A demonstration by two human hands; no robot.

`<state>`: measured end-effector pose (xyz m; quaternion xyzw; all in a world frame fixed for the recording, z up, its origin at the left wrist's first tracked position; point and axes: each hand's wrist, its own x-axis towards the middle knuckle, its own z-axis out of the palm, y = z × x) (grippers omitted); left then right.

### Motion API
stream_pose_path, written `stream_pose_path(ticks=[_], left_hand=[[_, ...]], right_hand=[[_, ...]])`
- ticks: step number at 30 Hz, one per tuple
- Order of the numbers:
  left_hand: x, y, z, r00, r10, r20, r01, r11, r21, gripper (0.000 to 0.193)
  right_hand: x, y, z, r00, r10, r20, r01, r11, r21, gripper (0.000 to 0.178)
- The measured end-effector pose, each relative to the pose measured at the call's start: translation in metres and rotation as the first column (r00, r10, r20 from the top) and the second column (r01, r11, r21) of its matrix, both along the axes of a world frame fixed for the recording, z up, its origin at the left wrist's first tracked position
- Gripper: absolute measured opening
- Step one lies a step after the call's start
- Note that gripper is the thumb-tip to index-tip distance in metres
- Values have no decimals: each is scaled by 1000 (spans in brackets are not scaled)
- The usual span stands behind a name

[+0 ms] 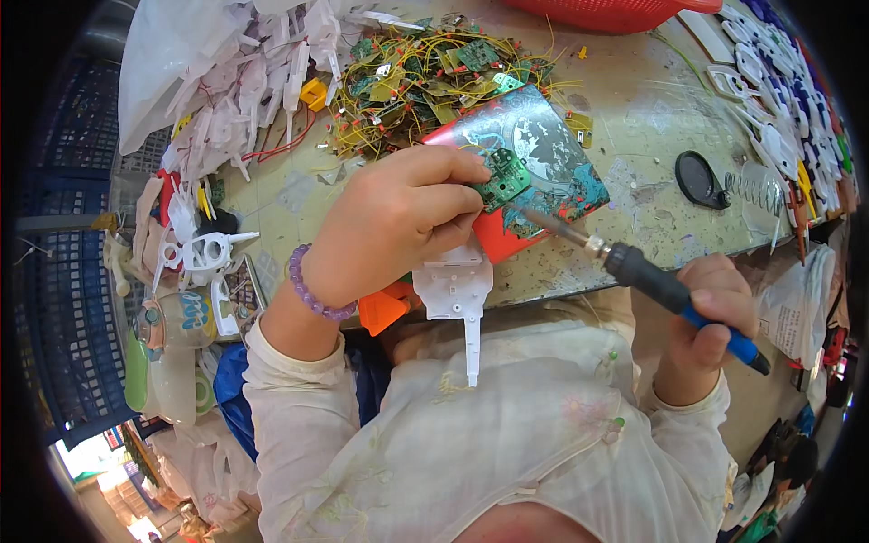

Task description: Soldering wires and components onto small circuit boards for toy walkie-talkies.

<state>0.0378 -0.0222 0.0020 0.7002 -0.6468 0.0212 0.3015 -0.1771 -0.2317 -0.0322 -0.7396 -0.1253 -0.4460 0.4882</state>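
Note:
Between the fingers of my left hand (403, 217) is a small green circuit board (505, 179), held over a worn red and silver box (552, 149). My right hand (711, 326) grips a soldering iron (647, 276) with a black and blue handle. Its tip points left and lies close to the board's lower edge; whether they touch I cannot tell. Below my left hand, a white plastic housing (453, 290) with a long narrow stem juts over the table edge. An orange plastic piece (384, 310) is beside it, under my wrist.
A heap of green circuit boards with yellow wires (407, 86) lies at the back. White plastic parts (290, 63) pile up at the far left, with more white frames (769, 81) at the right. A coiled spring stand (756, 192) and round black dish (699, 178) stand right; a red basket (615, 14) behind.

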Motion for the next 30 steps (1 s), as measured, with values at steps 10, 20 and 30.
stream_pose_path(ticks=[10,20,30], left_hand=[[-1,1,1,1000,-10,22,9,1000,14,16],[-3,0,1,999,-1,38,0,1000,7,16],[-3,0,2,999,-6,48,5,1000,9,16]], right_hand=[[4,5,-5,997,53,-58,-56,997,-51,24],[7,5,-6,997,54,-50,-58,995,-77,23],[5,12,5,993,13,-114,-24,996,-88,23]])
